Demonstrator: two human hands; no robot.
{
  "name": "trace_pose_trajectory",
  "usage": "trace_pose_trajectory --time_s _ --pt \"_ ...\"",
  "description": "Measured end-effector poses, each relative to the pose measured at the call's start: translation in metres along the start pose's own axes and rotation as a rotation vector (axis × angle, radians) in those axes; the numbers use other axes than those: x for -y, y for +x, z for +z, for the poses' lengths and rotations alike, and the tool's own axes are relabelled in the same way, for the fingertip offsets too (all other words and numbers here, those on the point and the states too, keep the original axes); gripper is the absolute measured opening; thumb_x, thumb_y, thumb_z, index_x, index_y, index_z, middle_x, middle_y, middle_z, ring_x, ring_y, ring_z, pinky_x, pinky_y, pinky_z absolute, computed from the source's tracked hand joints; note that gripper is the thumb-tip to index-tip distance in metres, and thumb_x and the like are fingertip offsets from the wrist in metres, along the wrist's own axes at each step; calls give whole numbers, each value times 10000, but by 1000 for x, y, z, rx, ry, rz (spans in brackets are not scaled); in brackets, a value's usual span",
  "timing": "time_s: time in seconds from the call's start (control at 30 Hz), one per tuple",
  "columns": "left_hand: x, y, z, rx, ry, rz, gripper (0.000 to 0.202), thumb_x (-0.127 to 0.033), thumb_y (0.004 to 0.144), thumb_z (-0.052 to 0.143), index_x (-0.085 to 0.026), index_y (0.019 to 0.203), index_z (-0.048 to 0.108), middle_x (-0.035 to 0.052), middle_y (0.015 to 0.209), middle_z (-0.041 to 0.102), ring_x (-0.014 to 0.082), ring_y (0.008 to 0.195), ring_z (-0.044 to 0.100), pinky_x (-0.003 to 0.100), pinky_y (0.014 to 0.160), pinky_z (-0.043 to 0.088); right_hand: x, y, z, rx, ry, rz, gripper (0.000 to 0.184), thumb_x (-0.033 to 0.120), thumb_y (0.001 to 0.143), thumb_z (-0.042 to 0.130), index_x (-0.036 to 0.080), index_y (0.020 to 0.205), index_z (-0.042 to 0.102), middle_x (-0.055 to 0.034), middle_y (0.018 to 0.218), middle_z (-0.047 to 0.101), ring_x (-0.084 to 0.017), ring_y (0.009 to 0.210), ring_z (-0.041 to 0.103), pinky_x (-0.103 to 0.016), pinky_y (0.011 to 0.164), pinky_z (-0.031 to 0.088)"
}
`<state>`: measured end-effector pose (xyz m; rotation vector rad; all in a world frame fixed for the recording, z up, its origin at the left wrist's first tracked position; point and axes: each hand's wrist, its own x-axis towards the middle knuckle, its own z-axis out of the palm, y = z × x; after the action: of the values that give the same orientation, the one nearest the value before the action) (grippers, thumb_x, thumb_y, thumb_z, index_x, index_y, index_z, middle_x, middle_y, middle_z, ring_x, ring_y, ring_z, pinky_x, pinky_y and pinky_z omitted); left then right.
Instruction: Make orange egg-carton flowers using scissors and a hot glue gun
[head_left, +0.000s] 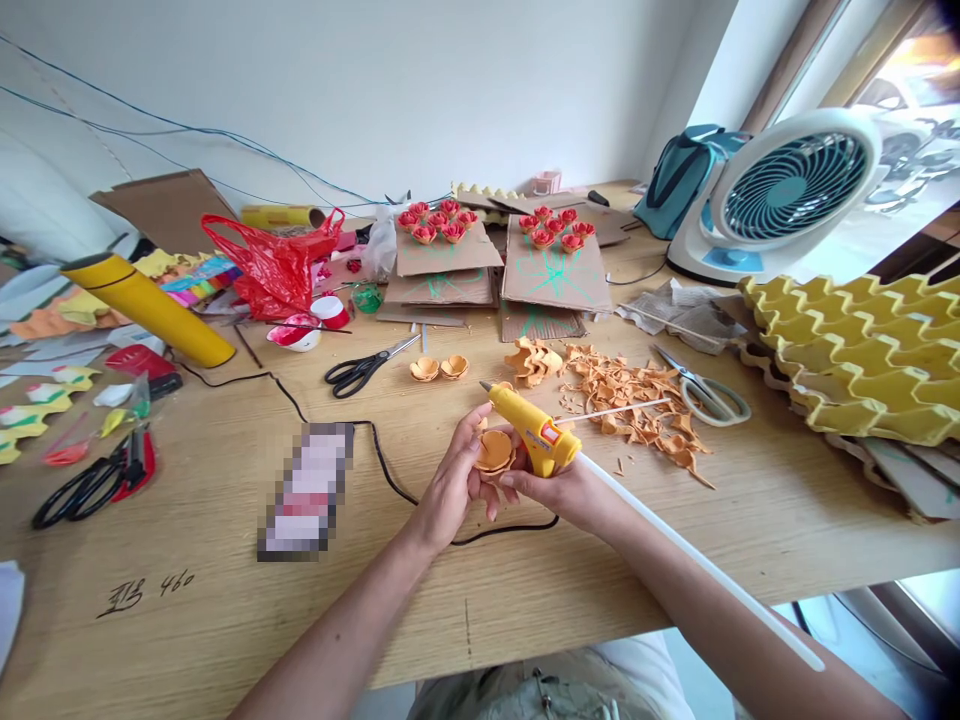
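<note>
My left hand (450,485) has its fingers closed around an orange egg-carton flower (495,452), its cup facing up. In my right hand (566,490) is a yellow glue gun (536,425), with its nozzle pointing up and left above the flower's far side. A long white glue stick (697,555) sticks out of the gun's back and runs along my right forearm. My right fingertips are close to the flower's edge; whether they touch it I cannot tell. Two small orange cups (439,369) sit on the table beyond my hands, left of a stack of orange carton pieces (533,361).
Orange scraps (637,395) and white-handled scissors (709,395) lie to the right. Black scissors (367,368) are at left centre. A black cord (386,470) crosses the table. Red flowers (555,232) stand on cardboard at the back. Yellow egg trays (855,360) and a fan (787,195) occupy the right.
</note>
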<state>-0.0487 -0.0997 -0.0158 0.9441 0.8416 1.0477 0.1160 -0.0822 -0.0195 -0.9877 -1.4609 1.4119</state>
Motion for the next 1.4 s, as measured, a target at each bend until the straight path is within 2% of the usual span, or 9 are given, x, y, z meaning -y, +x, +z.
trace_pose_trajectory --time_s 0.1,0.2,0.33,0.43,0.5,0.63,0.87,1.13,1.4 --pt "2 0 -1 35 32 2 651 -568 972 488 -305 1530 281 114 1276 639 148 656 680 215 409 474 2 1 -3 160 77 43 257 436 817 773 229 925 666 2 685 616 -166 605 578 -317 580 497" --pt "0 -1 -3 -68 174 75 591 -585 1002 406 -295 1512 340 119 1314 591 174 792 673 212 432 465 4 3 -6 119 79 15 302 417 812 775 231 1013 647 4 762 603 -154 657 551 -300 604 475" --pt "-9 -5 -6 -362 668 447 364 -440 1003 511 -238 1303 555 87 1177 588 156 853 605 216 545 473 -3 5 -7 65 81 -24 384 387 826 744 243 1157 614 -21 914 642 -169 755 572 -296 646 487" --pt "-13 -8 -4 -362 1010 733 165 -271 934 638 -219 1090 636 48 1033 566 131 774 551 240 630 495 -12 5 -6 11 12 -68 436 341 822 741 243 1220 594 -18 940 645 -161 741 567 -296 660 490" --pt "-12 -10 -2 -321 1115 797 140 -209 896 675 -211 1032 639 48 1015 567 148 819 575 261 694 520 -16 5 -6 -29 -82 -106 411 309 810 740 236 1191 604 -13 931 639 -158 736 566 -300 676 492" --pt "-7 -11 2 -280 1193 799 101 -129 872 660 -199 937 627 57 987 592 189 941 622 302 816 543 -11 3 -5 -82 -254 -142 299 281 791 731 221 1059 615 -9 891 618 -173 763 579 -301 686 483" --pt "-8 -10 1 -278 1236 798 116 -88 893 595 -198 857 606 43 909 622 174 854 637 286 758 525 -5 1 -4 -58 -320 -121 235 284 798 712 218 985 586 14 801 594 -155 675 554 -296 638 447" --pt "-8 -11 1 -292 1148 757 159 -64 904 548 -202 866 617 25 882 625 132 748 617 227 630 478 -22 7 -3 -69 -228 -133 337 263 797 715 202 1104 589 20 754 609 -155 648 561 -275 585 432" --pt "-11 -9 1 -272 1155 727 159 -72 921 538 -194 879 630 22 875 635 118 696 593 221 618 466 -21 8 -6 -83 -267 -202 355 245 810 692 199 1145 585 -28 906 660 -162 719 594 -285 644 480"
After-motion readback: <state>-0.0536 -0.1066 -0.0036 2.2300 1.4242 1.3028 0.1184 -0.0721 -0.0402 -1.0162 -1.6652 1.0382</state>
